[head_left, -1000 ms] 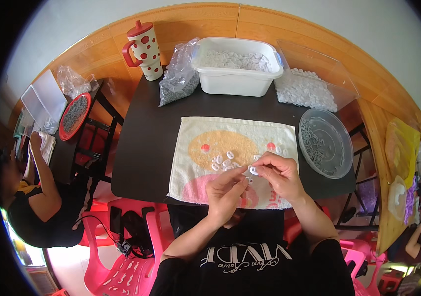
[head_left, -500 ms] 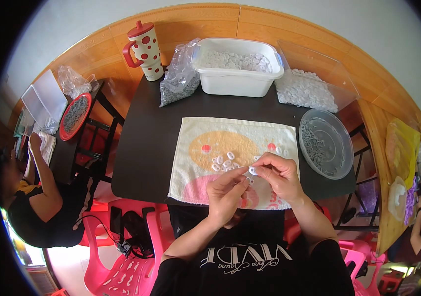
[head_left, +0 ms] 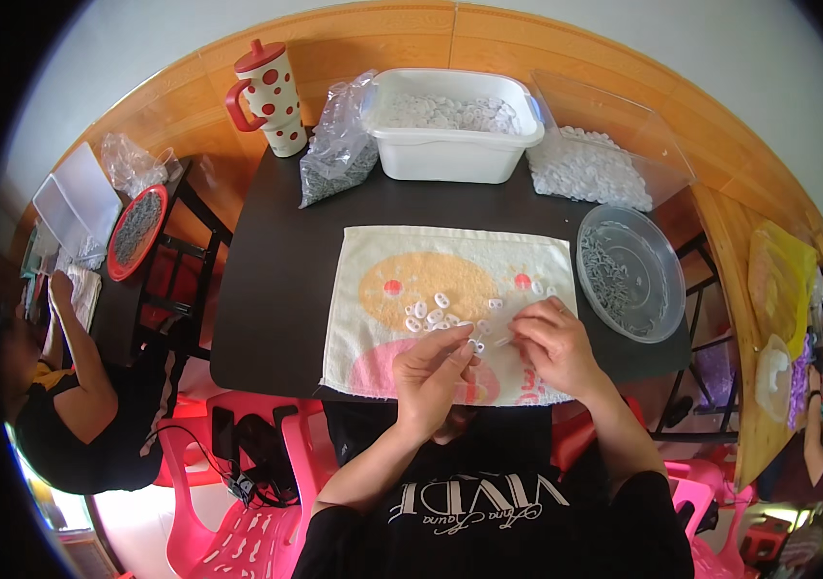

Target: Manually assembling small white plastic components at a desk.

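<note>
My left hand (head_left: 434,379) is closed in a pinch over the towel's near part, with a small white piece (head_left: 477,345) at its fingertips; whether it is held or lies just behind them I cannot tell. Apart from it, to the right, my right hand (head_left: 561,352) pinches a small pale piece (head_left: 503,340), blurred, its kind unclear. Beyond the left fingers lies a loose cluster of small white oval plastic pieces with holes (head_left: 436,314). Another white piece (head_left: 495,303) lies between the hands, farther off. Under everything is a cream towel (head_left: 354,289) with a printed pattern.
A white tub (head_left: 455,159) of white pieces stands at the back, between a bag of grey parts (head_left: 339,164) and a clear box of white pieces (head_left: 590,169). A round tub (head_left: 658,280) holds grey parts. A spotted tumbler (head_left: 274,106) stands back left. Another person (head_left: 83,396) sits left.
My hands have drawn apart; the white oval piece that was between their fingertips no longer shows there. The whole view has shifted slightly.
</note>
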A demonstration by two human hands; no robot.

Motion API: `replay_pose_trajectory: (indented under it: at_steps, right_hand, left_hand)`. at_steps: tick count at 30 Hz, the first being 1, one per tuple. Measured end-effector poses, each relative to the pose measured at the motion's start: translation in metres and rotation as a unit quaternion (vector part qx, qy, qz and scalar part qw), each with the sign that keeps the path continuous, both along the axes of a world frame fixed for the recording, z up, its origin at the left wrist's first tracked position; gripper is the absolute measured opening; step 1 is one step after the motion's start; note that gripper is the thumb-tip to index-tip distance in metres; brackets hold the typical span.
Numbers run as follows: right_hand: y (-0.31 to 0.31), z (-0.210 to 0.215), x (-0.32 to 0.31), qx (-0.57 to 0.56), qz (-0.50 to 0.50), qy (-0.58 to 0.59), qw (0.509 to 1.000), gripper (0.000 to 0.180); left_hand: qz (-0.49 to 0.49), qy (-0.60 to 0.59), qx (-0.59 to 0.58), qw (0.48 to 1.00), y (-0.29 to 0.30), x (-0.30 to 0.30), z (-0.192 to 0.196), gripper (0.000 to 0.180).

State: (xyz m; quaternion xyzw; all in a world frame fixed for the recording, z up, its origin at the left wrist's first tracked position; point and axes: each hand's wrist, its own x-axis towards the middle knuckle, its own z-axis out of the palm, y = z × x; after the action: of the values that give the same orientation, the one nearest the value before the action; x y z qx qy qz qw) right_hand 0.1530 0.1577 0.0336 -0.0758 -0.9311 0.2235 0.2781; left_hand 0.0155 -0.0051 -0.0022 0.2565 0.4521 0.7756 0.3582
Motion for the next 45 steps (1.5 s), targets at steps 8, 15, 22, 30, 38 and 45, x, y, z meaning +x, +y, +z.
replay_pose_trajectory:
  at_steps: [8, 15, 22, 30, 38, 45]
  right_hand:
    - [-0.002, 0.002, 0.006, -0.003, -0.011, -0.004, 1.000, 0.022]
    - [-0.017, -0.002, -0.005, 0.066, -0.065, -0.011, 0.996, 0.012]
    - [-0.044, -0.009, -0.019, 0.123, -0.180, -0.040, 0.975, 0.015]
    - [-0.030, -0.021, -0.024, -0.026, -0.028, 0.088, 0.995, 0.017]
    - [-0.025, -0.011, -0.015, 0.027, -0.041, 0.010, 0.999, 0.017]
    - [-0.029, 0.004, -0.020, -0.441, 0.011, 0.068, 0.895, 0.021]
  left_hand:
    - [0.026, 0.010, -0.013, 1.000, 0.006, -0.003, -0.003, 0.016]
    - [0.028, 0.041, 0.005, 0.999, 0.005, -0.004, -0.007, 0.015]
    - [0.058, 0.053, 0.028, 0.997, 0.008, -0.003, -0.005, 0.015]
    - [0.026, 0.080, -0.004, 0.996, 0.005, -0.006, -0.007, 0.017]
    - [-0.010, 0.054, 0.002, 0.998, 0.003, -0.009, -0.009, 0.019]
    - [-0.030, 0.015, -0.005, 0.999, 0.002, -0.009, 0.000, 0.018]
